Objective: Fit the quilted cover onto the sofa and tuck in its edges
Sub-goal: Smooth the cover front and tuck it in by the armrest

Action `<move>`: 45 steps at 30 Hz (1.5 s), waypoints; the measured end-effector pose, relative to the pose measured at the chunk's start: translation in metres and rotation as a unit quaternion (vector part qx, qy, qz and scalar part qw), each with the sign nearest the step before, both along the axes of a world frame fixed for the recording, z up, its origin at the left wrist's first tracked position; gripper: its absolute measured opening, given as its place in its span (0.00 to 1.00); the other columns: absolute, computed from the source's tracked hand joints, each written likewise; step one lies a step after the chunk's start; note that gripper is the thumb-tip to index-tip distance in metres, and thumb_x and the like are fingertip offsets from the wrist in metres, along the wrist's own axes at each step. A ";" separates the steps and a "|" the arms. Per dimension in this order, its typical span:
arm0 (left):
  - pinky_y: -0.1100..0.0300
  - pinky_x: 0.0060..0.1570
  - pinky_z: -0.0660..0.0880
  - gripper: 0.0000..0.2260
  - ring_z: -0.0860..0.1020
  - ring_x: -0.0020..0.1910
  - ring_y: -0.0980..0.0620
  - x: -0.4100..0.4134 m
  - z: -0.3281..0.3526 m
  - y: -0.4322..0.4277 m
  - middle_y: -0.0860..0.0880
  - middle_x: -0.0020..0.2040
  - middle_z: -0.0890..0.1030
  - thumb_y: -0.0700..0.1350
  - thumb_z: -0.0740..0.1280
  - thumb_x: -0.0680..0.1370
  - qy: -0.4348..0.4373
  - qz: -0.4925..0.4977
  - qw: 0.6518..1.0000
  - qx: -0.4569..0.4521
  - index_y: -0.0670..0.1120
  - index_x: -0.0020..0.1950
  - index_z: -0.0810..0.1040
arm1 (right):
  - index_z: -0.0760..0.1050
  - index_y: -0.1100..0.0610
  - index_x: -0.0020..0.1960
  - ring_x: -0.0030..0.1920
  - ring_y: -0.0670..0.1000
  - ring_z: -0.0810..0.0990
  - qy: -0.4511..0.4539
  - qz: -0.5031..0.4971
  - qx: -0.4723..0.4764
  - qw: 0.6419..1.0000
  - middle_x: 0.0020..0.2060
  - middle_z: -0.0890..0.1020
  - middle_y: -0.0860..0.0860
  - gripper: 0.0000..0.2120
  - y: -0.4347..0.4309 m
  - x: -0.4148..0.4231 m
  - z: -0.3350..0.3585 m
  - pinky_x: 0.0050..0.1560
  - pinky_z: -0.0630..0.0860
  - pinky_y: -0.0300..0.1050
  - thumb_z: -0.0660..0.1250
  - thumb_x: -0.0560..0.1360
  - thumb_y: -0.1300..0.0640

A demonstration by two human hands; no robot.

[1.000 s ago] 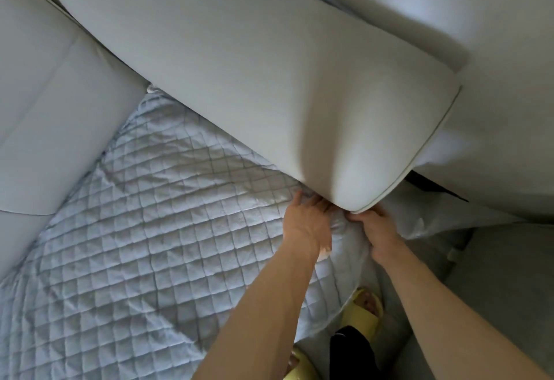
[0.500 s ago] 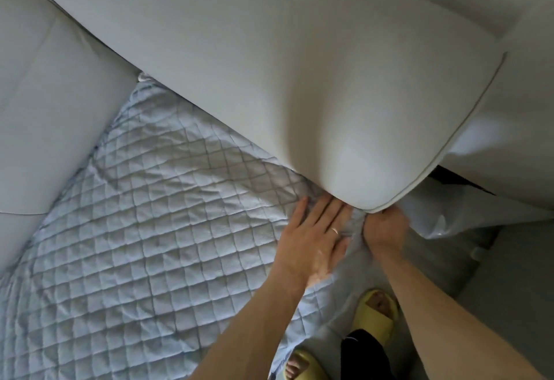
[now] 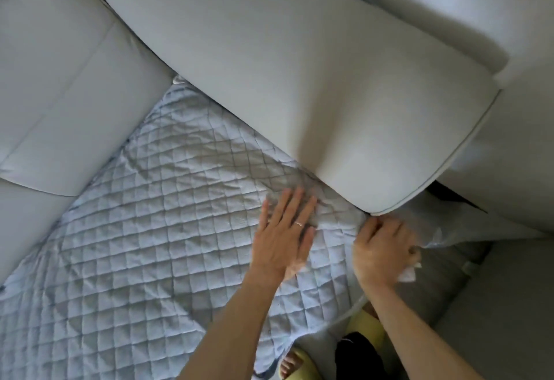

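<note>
a: where's the quilted cover (image 3: 156,247) now?

b: spread over the sofa (image 3: 60,79) seat, under the left hand (image 3: 283,238), which lies flat and released on it, fingers pointing at the back cushion (image 3: 299,73). the right hand (image 3: 382,252) is just beside it, clenched on the cover's corner below the cushion's piped edge.

a: what could go wrong?

b: i'd say the corner bunches. there are wrinkles just ahead of the left fingers, and pushing them under the cushion would leave a lump.

a: anything else?

b: if the right hand tugs hard, the far edge, well away from both hands, may pull out of its gap. the cover hanging near the yellow slippers (image 3: 299,364) could be stepped on.
</note>
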State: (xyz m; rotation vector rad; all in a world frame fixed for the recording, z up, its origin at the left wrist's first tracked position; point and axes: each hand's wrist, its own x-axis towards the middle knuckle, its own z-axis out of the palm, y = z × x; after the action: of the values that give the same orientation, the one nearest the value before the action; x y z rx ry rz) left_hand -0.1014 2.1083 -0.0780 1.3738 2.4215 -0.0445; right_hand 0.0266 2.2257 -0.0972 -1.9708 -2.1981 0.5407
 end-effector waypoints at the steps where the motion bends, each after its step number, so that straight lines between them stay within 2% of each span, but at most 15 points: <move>1: 0.45 0.77 0.42 0.26 0.43 0.79 0.51 -0.011 0.007 -0.010 0.53 0.81 0.47 0.58 0.49 0.83 0.003 0.023 1.000 -0.020 0.57 0.80 0.49 | 0.73 0.63 0.49 0.49 0.61 0.73 -0.034 0.059 -0.004 0.998 0.47 0.76 0.62 0.14 -0.010 -0.003 0.015 0.53 0.68 0.59 0.57 0.78 0.52; 3: 0.48 0.76 0.37 0.26 0.37 0.78 0.53 -0.039 0.019 -0.024 0.55 0.80 0.42 0.59 0.46 0.83 0.008 0.047 0.997 -0.053 0.57 0.80 0.44 | 0.71 0.60 0.60 0.60 0.61 0.70 -0.141 0.158 -0.097 0.972 0.58 0.74 0.62 0.19 -0.026 -0.013 0.045 0.61 0.67 0.63 0.55 0.77 0.49; 5: 0.50 0.73 0.30 0.27 0.33 0.77 0.55 -0.066 0.029 -0.027 0.56 0.80 0.38 0.59 0.43 0.83 0.017 0.061 0.995 -0.075 0.56 0.80 0.39 | 0.62 0.59 0.72 0.73 0.63 0.59 -0.217 0.232 -0.182 0.931 0.73 0.63 0.61 0.28 -0.036 -0.034 0.067 0.72 0.53 0.68 0.55 0.76 0.47; 6: 0.51 0.72 0.29 0.27 0.32 0.76 0.55 -0.079 0.033 -0.025 0.55 0.79 0.37 0.59 0.43 0.83 0.020 0.068 0.994 -0.079 0.55 0.80 0.38 | 0.61 0.58 0.73 0.74 0.62 0.58 -0.199 0.262 -0.193 0.924 0.75 0.62 0.60 0.28 -0.041 -0.048 0.076 0.73 0.51 0.65 0.56 0.75 0.48; 9: 0.49 0.74 0.34 0.27 0.35 0.77 0.56 -0.119 0.039 -0.013 0.55 0.79 0.37 0.59 0.42 0.83 0.011 0.088 0.993 -0.082 0.53 0.80 0.39 | 0.68 0.57 0.69 0.68 0.56 0.70 -0.049 0.346 -0.142 0.926 0.69 0.72 0.54 0.22 -0.043 -0.107 0.094 0.64 0.69 0.52 0.59 0.76 0.54; 13: 0.48 0.75 0.38 0.27 0.37 0.78 0.56 -0.163 0.033 0.011 0.56 0.78 0.36 0.59 0.42 0.83 0.004 0.055 0.996 -0.077 0.54 0.79 0.36 | 0.42 0.59 0.80 0.79 0.52 0.45 -0.026 0.470 -0.187 0.862 0.80 0.45 0.55 0.30 -0.017 -0.177 0.064 0.77 0.50 0.53 0.49 0.83 0.50; 18: 0.47 0.74 0.35 0.28 0.38 0.78 0.56 -0.204 0.002 0.026 0.58 0.80 0.43 0.60 0.35 0.79 -0.002 0.008 0.998 -0.062 0.55 0.80 0.41 | 0.41 0.58 0.80 0.79 0.51 0.44 -0.045 0.431 -0.119 0.893 0.80 0.45 0.53 0.33 -0.021 -0.190 0.012 0.78 0.48 0.53 0.38 0.80 0.42; 21: 0.48 0.75 0.38 0.32 0.45 0.79 0.56 -0.221 -0.017 0.031 0.56 0.80 0.54 0.63 0.38 0.78 -0.017 -0.003 1.000 -0.010 0.54 0.80 0.51 | 0.50 0.59 0.80 0.79 0.52 0.51 -0.027 0.429 -0.061 0.901 0.79 0.53 0.55 0.34 -0.019 -0.194 -0.012 0.76 0.55 0.54 0.42 0.80 0.41; 23: 0.48 0.75 0.41 0.32 0.51 0.78 0.54 -0.228 -0.021 0.032 0.54 0.79 0.59 0.64 0.41 0.78 0.000 -0.009 1.000 0.021 0.52 0.79 0.56 | 0.51 0.60 0.80 0.79 0.51 0.52 -0.021 0.445 -0.044 0.894 0.79 0.54 0.55 0.34 -0.017 -0.197 -0.017 0.77 0.54 0.52 0.46 0.79 0.42; 27: 0.47 0.75 0.39 0.28 0.45 0.79 0.55 -0.218 -0.020 0.017 0.55 0.80 0.54 0.61 0.44 0.82 -0.011 -0.004 0.999 0.045 0.53 0.80 0.53 | 0.47 0.57 0.80 0.79 0.48 0.46 -0.020 0.457 -0.067 0.887 0.80 0.48 0.51 0.34 -0.022 -0.188 -0.002 0.78 0.49 0.48 0.47 0.80 0.43; 31: 0.46 0.74 0.35 0.32 0.33 0.77 0.54 -0.229 -0.016 -0.002 0.53 0.79 0.37 0.65 0.41 0.80 -0.017 0.131 0.991 0.036 0.51 0.80 0.40 | 0.49 0.59 0.80 0.79 0.50 0.45 -0.031 0.553 -0.022 0.833 0.80 0.50 0.53 0.29 -0.015 -0.186 0.013 0.78 0.54 0.53 0.48 0.84 0.46; 33: 0.46 0.74 0.32 0.34 0.31 0.76 0.55 -0.243 -0.017 -0.005 0.54 0.78 0.35 0.68 0.39 0.78 -0.019 0.135 0.991 0.008 0.53 0.79 0.37 | 0.47 0.60 0.80 0.79 0.49 0.43 -0.044 0.568 -0.014 0.822 0.80 0.46 0.53 0.29 -0.001 -0.200 0.009 0.78 0.52 0.52 0.45 0.84 0.45; 41: 0.45 0.75 0.35 0.34 0.39 0.78 0.57 -0.269 -0.034 0.032 0.55 0.81 0.47 0.66 0.41 0.78 -0.013 0.142 0.990 0.012 0.50 0.80 0.48 | 0.45 0.52 0.80 0.78 0.43 0.40 -0.038 0.544 -0.058 0.836 0.80 0.43 0.46 0.35 0.017 -0.213 -0.014 0.78 0.45 0.48 0.50 0.78 0.42; 43: 0.45 0.76 0.38 0.33 0.41 0.78 0.56 -0.271 -0.028 0.029 0.55 0.81 0.49 0.66 0.44 0.79 -0.049 0.134 0.990 0.021 0.50 0.80 0.50 | 0.45 0.52 0.80 0.78 0.44 0.39 -0.057 0.522 -0.072 0.848 0.80 0.42 0.47 0.36 0.007 -0.216 -0.005 0.77 0.40 0.44 0.50 0.76 0.42; 45: 0.46 0.76 0.42 0.29 0.46 0.79 0.56 -0.279 -0.018 0.022 0.54 0.80 0.53 0.63 0.46 0.81 -0.055 0.109 0.991 0.053 0.52 0.79 0.54 | 0.46 0.56 0.80 0.79 0.48 0.44 -0.064 0.507 -0.051 0.858 0.79 0.45 0.51 0.36 -0.009 -0.223 0.006 0.77 0.42 0.44 0.53 0.77 0.46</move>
State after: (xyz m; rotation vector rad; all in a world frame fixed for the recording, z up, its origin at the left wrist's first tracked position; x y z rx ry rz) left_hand -0.3809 2.1303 -0.0963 1.1133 2.4954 0.2132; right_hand -0.1965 2.2169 -0.0907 -0.7004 -3.2308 0.6269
